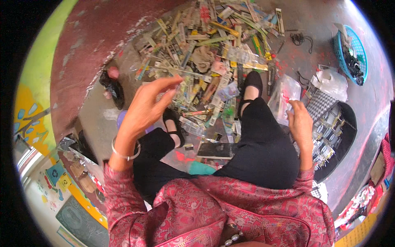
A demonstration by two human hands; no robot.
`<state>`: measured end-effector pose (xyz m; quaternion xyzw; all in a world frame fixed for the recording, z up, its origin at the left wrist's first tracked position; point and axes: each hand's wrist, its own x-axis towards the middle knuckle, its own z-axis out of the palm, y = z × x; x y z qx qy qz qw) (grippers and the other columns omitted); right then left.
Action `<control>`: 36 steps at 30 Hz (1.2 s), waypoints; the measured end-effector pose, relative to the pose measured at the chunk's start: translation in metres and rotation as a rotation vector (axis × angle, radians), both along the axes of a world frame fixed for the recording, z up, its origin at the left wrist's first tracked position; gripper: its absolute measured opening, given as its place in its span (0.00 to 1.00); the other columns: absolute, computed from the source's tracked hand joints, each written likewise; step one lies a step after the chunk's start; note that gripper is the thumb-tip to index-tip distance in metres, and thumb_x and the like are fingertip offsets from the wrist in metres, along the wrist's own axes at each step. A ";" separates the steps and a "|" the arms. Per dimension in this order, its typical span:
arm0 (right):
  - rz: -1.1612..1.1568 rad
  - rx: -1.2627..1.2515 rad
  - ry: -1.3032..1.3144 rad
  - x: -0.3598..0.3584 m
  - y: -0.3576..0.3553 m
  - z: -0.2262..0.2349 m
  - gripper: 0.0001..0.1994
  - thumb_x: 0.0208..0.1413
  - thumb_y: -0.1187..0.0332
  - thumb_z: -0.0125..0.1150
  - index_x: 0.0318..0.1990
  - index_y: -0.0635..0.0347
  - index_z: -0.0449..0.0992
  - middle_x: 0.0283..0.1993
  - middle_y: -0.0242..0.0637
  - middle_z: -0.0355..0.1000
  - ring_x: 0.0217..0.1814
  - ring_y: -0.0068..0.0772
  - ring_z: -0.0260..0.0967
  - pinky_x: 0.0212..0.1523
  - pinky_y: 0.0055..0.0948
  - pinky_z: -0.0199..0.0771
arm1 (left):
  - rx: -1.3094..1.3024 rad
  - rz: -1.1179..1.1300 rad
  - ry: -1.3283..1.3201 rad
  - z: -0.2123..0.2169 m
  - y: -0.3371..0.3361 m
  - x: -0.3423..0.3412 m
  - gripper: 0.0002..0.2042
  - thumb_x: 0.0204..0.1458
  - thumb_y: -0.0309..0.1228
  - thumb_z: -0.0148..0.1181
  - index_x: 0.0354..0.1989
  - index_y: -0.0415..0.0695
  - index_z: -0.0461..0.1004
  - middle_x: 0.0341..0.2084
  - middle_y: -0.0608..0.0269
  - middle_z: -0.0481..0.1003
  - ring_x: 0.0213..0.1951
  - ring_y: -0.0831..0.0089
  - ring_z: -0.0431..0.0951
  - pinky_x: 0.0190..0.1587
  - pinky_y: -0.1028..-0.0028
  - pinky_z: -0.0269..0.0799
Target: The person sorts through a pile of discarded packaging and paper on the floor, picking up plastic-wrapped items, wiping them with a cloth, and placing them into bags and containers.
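Behind the raised left hand [144, 108], part of the packet pile [205, 53] hides.

Two hands [144, 109], one blue basket [352, 51]

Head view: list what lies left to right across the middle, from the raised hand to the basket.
Left hand → heap of small packets → clear plastic bag → right hand → black tray of packets → blue basket.

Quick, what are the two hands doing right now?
Left hand: open, fingers loosely curled, holding nothing, raised over the pile of wrappers.
Right hand: pinching the clear plastic bag.
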<state>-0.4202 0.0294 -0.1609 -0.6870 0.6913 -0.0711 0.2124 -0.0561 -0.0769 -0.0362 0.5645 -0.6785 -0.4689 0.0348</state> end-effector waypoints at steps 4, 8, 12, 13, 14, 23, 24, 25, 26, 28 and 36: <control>0.273 0.038 0.042 0.026 -0.054 0.035 0.12 0.49 0.68 0.52 0.42 0.58 0.68 0.33 0.45 0.68 0.34 0.50 0.68 0.32 0.42 0.68 | 0.004 0.220 0.008 0.005 0.055 0.072 0.16 0.49 0.27 0.50 0.47 0.38 0.68 0.42 0.52 0.72 0.42 0.67 0.72 0.46 0.72 0.65; 0.578 -0.059 0.005 0.072 -0.110 0.074 0.09 0.50 0.66 0.50 0.36 0.60 0.71 0.31 0.48 0.69 0.34 0.53 0.66 0.33 0.44 0.65 | -0.249 -0.176 -0.402 -0.003 0.084 0.084 0.14 0.46 0.29 0.53 0.42 0.39 0.69 0.37 0.49 0.72 0.38 0.54 0.73 0.41 0.64 0.69; 0.750 0.063 0.123 0.134 -0.158 0.087 0.10 0.47 0.66 0.49 0.31 0.62 0.73 0.28 0.48 0.71 0.33 0.50 0.70 0.32 0.43 0.70 | -0.404 -0.437 -0.496 -0.030 0.121 0.078 0.09 0.39 0.29 0.55 0.30 0.39 0.69 0.26 0.56 0.70 0.30 0.58 0.72 0.35 0.60 0.69; 0.819 0.094 0.295 0.152 -0.162 0.082 0.09 0.45 0.67 0.51 0.31 0.61 0.74 0.28 0.48 0.71 0.33 0.49 0.70 0.31 0.42 0.71 | -0.327 -0.536 -0.517 -0.028 0.132 0.071 0.10 0.39 0.28 0.55 0.31 0.39 0.70 0.26 0.56 0.71 0.30 0.60 0.73 0.34 0.62 0.70; 0.881 0.122 0.472 0.169 -0.163 0.077 0.08 0.43 0.68 0.52 0.30 0.60 0.75 0.28 0.48 0.72 0.33 0.48 0.71 0.30 0.42 0.71 | -0.252 -0.634 -0.532 -0.021 0.139 0.060 0.10 0.38 0.27 0.54 0.31 0.39 0.71 0.27 0.56 0.72 0.31 0.61 0.74 0.33 0.63 0.71; 1.340 0.233 0.510 0.255 -0.065 0.094 0.06 0.42 0.70 0.53 0.25 0.62 0.75 0.26 0.44 0.73 0.30 0.43 0.73 0.28 0.38 0.74 | -0.387 -0.682 -0.468 -0.032 0.172 0.053 0.05 0.36 0.31 0.57 0.21 0.46 0.78 0.21 0.60 0.76 0.26 0.65 0.77 0.26 0.67 0.73; 1.318 0.131 0.537 0.252 -0.059 0.101 0.06 0.42 0.71 0.53 0.26 0.61 0.75 0.26 0.43 0.73 0.30 0.42 0.73 0.28 0.38 0.74 | -0.389 -0.693 -0.465 -0.017 0.165 0.056 0.06 0.37 0.31 0.56 0.22 0.46 0.78 0.21 0.60 0.76 0.27 0.65 0.78 0.25 0.67 0.73; 1.290 0.028 0.561 0.250 -0.051 0.108 0.06 0.42 0.71 0.53 0.26 0.61 0.74 0.26 0.43 0.73 0.29 0.42 0.73 0.27 0.37 0.74 | -0.407 -0.650 -0.443 -0.024 0.162 0.056 0.06 0.37 0.31 0.56 0.21 0.45 0.77 0.22 0.60 0.76 0.27 0.65 0.78 0.25 0.67 0.73; 1.218 -0.098 0.520 0.252 -0.040 0.118 0.05 0.43 0.71 0.52 0.27 0.60 0.74 0.26 0.43 0.73 0.29 0.41 0.73 0.27 0.36 0.74 | -0.422 -0.618 -0.421 -0.036 0.162 0.056 0.06 0.37 0.31 0.55 0.21 0.45 0.77 0.22 0.59 0.76 0.27 0.64 0.78 0.25 0.66 0.73; 1.032 -0.350 0.444 0.254 -0.020 0.139 0.06 0.43 0.72 0.52 0.30 0.59 0.73 0.26 0.41 0.73 0.28 0.39 0.73 0.27 0.35 0.74 | -0.458 -0.603 -0.415 -0.045 0.155 0.061 0.06 0.38 0.30 0.54 0.21 0.44 0.77 0.22 0.58 0.76 0.27 0.63 0.78 0.25 0.65 0.73; 0.985 0.050 0.376 0.258 0.016 0.068 0.04 0.37 0.70 0.57 0.19 0.59 0.75 0.23 0.40 0.73 0.25 0.38 0.72 0.22 0.39 0.72 | -0.437 -0.472 -0.465 -0.067 0.174 0.064 0.09 0.44 0.31 0.51 0.27 0.41 0.75 0.28 0.52 0.75 0.32 0.57 0.76 0.33 0.61 0.72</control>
